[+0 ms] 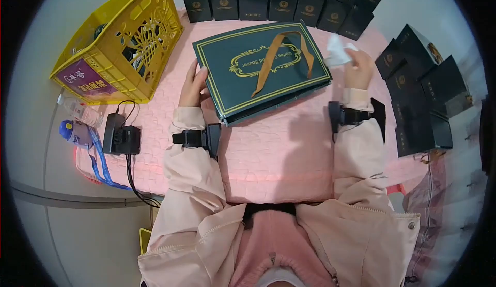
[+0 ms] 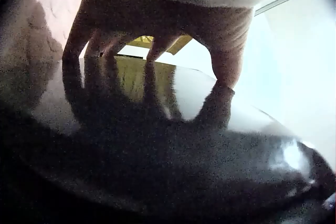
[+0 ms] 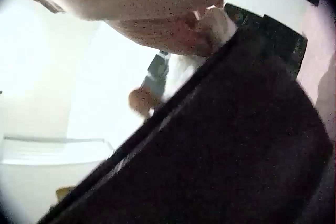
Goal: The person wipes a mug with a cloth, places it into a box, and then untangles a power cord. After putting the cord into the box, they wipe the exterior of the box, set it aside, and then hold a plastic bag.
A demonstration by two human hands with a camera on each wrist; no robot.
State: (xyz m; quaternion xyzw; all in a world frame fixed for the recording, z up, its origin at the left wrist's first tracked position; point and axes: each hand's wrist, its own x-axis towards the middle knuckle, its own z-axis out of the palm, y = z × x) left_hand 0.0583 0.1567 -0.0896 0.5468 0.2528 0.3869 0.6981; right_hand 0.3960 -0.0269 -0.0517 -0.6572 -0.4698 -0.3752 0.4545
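A dark green gift bag (image 1: 258, 106) with gold lettering and a brown ribbon handle (image 1: 266, 75) lies at a slant on the pink quilted cover. My left hand (image 1: 194, 84) is at its left edge; in the left wrist view its fingers (image 2: 157, 49) and thumb (image 2: 227, 69) stand spread against the bag's glossy surface (image 2: 131, 150). Beyond the bag's right edge, my right hand (image 1: 359, 71) pinches a crumpled white tissue (image 1: 337, 51). The right wrist view shows that tissue (image 3: 184, 74) below the hand, partly hidden by the dark bag (image 3: 226, 134).
Dark green boxes (image 1: 283, 5) line the back, and more boxes (image 1: 413, 95) stack at the right. A yellow crate (image 1: 124, 44) with cables inside stands at left. Below it are a clear bottle (image 1: 85, 112), a blue-capped bottle (image 1: 75, 131) and black adapters (image 1: 126, 139).
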